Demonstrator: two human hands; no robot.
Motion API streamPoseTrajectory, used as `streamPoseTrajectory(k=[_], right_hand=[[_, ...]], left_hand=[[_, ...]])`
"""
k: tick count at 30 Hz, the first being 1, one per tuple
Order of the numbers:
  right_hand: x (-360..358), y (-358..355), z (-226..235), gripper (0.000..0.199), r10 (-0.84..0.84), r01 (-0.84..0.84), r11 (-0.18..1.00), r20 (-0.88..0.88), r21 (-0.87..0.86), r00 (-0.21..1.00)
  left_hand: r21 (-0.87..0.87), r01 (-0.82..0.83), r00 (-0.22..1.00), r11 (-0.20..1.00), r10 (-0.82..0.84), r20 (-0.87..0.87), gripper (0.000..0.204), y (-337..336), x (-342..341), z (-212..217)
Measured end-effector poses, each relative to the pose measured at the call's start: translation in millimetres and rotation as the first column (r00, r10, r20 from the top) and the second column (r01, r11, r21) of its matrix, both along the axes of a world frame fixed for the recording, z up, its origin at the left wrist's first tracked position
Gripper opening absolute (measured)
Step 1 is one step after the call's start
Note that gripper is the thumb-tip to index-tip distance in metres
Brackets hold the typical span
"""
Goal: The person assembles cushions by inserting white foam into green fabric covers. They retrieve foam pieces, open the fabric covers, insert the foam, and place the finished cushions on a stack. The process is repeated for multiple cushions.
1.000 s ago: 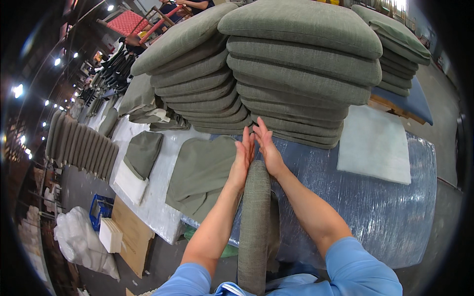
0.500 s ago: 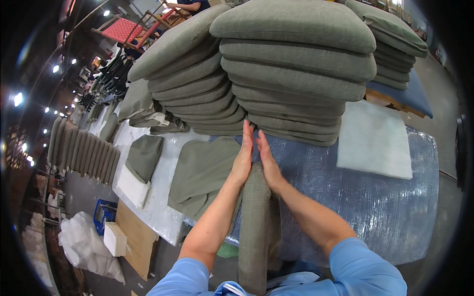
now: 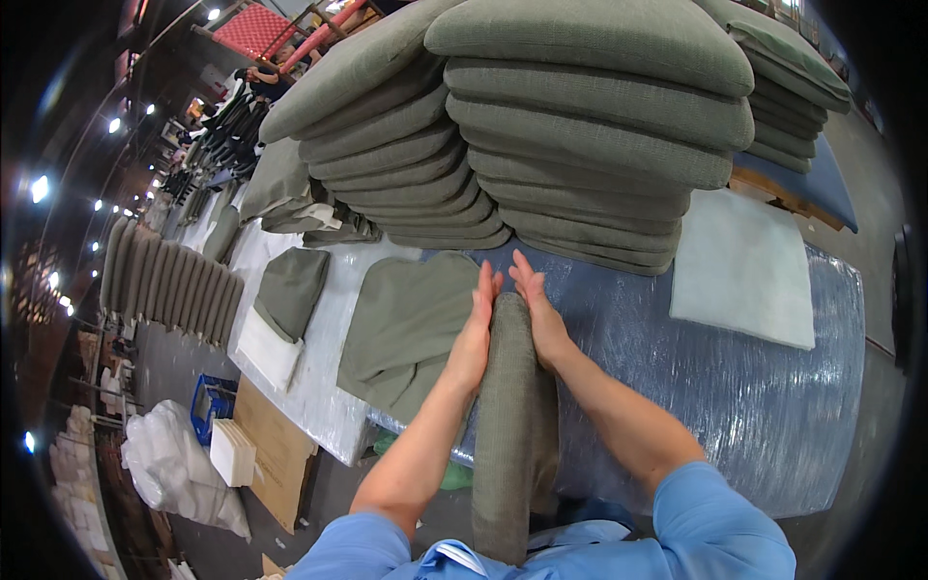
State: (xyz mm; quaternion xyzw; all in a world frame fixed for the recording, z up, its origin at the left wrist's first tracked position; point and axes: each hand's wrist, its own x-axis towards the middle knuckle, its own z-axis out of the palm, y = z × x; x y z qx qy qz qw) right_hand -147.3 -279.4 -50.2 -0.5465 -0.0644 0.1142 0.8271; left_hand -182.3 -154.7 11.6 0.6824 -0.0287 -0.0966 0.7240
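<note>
A grey-green fabric cushion stands on its narrow edge against my body, its rounded far end between my palms. Along its left side lies my left hand, palm flat and fingers stretched out past the end. My right hand lies the same way along the right side, its fingers straight and slightly spread. Neither hand's fingers wrap round the fabric. Left of my left hand, a grey-green fabric cover lies flat on the table. A tall stack of matching cushions rises beyond my fingertips.
A second cushion stack leans at the left, another at the far right. White padding lies on the plastic-wrapped table. A folded cover rests over white padding. Cardboard and a white plastic bag are lower left.
My hands have slid slightly back along the cushion, and their fingertips have drawn a little apart. More of its far end shows between them. The whole view has shifted slightly.
</note>
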Motion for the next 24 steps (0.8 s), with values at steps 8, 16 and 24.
streamPoseTrajectory(k=[8, 16, 24], right_hand=[[-24.9, 14.7, -0.2, 0.076, -0.057, 0.074, 0.993, 0.186, -0.088, 0.981], [54.5, 5.8, 7.5, 0.090, 0.052, -0.052, 0.998, -0.002, 0.046, 0.999], [37.5, 32.3, -21.6, 0.084, -0.192, 0.174, 0.978, 0.169, 0.114, 0.967]], left_hand=[[0.052, 0.071, 0.997, 0.996, -0.071, -0.019, 0.083, 6.6, 11.0, 3.9], [-0.163, 0.032, 0.992, 0.986, -0.051, -0.118, 0.087, 4.8, 56.8, -5.4], [-0.055, 0.168, 0.986, 0.984, -0.167, 0.031, 0.079, -0.5, 99.0, -29.0]])
